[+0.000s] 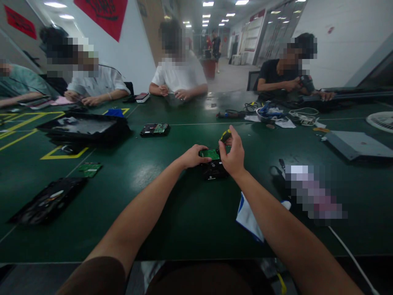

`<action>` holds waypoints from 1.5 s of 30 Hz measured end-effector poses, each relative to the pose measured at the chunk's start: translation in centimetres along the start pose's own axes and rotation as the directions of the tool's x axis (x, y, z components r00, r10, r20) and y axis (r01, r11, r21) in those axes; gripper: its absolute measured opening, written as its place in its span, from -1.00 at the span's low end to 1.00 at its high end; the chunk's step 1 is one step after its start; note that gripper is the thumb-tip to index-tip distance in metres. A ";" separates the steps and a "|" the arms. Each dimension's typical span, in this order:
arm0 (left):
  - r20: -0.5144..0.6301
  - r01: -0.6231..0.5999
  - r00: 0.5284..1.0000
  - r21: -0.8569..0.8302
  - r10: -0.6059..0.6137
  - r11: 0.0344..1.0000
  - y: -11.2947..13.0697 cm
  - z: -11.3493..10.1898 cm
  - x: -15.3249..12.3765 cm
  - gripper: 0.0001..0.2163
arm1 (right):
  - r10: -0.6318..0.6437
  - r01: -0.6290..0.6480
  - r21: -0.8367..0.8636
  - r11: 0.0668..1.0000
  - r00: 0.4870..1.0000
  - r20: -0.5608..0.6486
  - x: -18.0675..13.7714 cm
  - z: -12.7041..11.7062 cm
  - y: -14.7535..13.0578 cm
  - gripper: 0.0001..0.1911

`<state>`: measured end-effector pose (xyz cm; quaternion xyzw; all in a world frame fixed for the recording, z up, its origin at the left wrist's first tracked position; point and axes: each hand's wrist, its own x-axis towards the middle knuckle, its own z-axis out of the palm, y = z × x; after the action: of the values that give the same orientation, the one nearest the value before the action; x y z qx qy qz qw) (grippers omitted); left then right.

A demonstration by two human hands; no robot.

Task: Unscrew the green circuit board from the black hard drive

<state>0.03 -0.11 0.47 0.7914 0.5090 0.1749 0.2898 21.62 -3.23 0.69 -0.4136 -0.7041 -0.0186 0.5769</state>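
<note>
One left hand, one right hand. One yellow-and-black screwdriver in the right fingers. Two black casings with green circuit boards: one between the fingers of both hands, one beyond them, leftward. One loose green circuit board, well left. One white cloth with blue edging, nearer than the fingers. One grey metal case, rightward. Four co-workers beyond the fingertips.

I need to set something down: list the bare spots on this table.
Bare tabletop lies in front of the black device, between the left forearm and the blue-edged white cloth, and between that forearm and the black panel. It's crowded around the cables beyond the right hand.
</note>
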 end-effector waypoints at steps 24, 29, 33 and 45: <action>-0.009 -0.009 1.000 0.006 0.009 1.000 0.1 0.0 0.0 -0.28 | 0.018 -0.018 -0.012 1.000 1.000 -0.006 0.1 -0.3 -0.3 -0.35; 0.003 0.010 1.000 0.006 -0.010 1.000 0.5 -0.2 -0.2 -0.29 | -0.010 0.010 -0.023 1.000 1.000 -0.003 0.2 -0.4 -0.5 -0.33; 0.005 0.008 1.000 0.020 -0.008 1.000 0.8 -0.4 -0.4 -0.29 | -0.013 0.013 -0.016 1.000 1.000 -0.008 0.2 -0.4 -0.5 -0.32; 0.007 0.029 1.000 0.002 -0.029 1.000 0.8 -0.2 -0.4 -0.30 | 0.023 -0.023 -0.025 0.999 1.000 -0.013 0.0 -0.2 -0.1 -0.32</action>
<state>0.33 -0.62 1.19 0.7847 0.5197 0.1676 0.2934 21.73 -3.42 0.80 -0.4287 -0.6954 -0.0235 0.5762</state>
